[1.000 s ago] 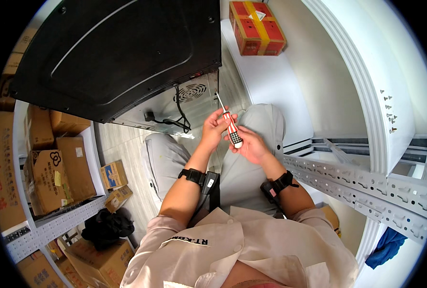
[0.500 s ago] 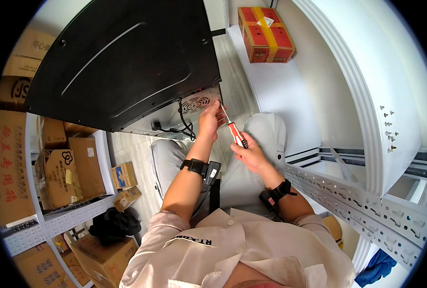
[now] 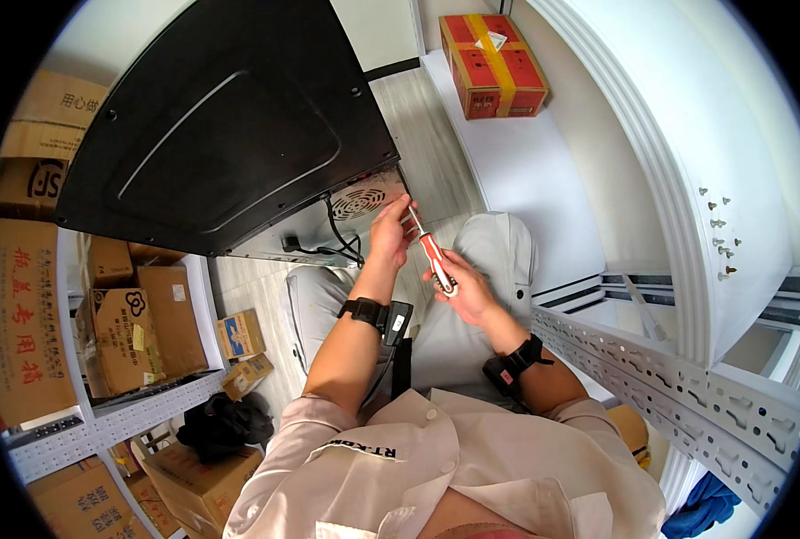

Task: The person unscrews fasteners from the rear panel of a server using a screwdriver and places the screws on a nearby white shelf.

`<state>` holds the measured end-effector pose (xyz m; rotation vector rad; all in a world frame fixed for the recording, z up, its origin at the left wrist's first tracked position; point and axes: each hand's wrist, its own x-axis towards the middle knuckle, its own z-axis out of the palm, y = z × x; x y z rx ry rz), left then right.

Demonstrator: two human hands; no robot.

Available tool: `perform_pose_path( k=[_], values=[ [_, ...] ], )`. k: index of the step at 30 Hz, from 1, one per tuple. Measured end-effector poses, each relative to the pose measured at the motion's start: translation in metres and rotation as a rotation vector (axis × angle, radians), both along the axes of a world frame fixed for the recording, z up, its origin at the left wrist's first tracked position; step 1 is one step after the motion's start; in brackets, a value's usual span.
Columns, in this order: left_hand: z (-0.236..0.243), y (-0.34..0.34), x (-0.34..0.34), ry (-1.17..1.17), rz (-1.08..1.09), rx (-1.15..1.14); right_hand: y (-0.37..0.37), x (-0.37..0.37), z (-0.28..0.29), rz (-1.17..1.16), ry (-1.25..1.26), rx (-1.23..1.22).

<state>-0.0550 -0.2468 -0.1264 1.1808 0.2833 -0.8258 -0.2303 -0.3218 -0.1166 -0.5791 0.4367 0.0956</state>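
A screwdriver (image 3: 433, 256) with a red and white handle is gripped in my right hand (image 3: 467, 286), its shaft slanting up and to the left. My left hand (image 3: 393, 235) has its fingers drawn together at the shaft's tip, by the rear corner of a black-topped machine (image 3: 238, 126). Whatever those fingers pinch is too small to make out. Just left of that hand, the machine's metal back panel shows a round vent grille (image 3: 359, 204) and black cables (image 3: 335, 232).
Several small screws (image 3: 719, 225) rest on the white curved panel at right. A red taped carton (image 3: 494, 67) sits on a white ledge beyond. Perforated metal rails (image 3: 661, 377) run along my right side. Shelves with cardboard boxes (image 3: 162, 314) stand at left, a black cloth (image 3: 229, 424) below.
The screwdriver's handle has turned within my right hand and shifted slightly left. My left hand stays at its tip, moving a little left and down. The whole view has shifted slightly.
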Motion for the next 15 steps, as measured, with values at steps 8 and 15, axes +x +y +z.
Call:
perform_pose_path(
  k=[8,15],
  values=[
    [0.009,0.005,0.000,-0.138,-0.111,0.113,0.005,-0.003,0.003,-0.015,-0.002,-0.320],
    [0.031,0.018,0.000,-0.230,-0.161,0.139,0.000,-0.010,0.008,0.033,-0.056,-0.262]
  ],
)
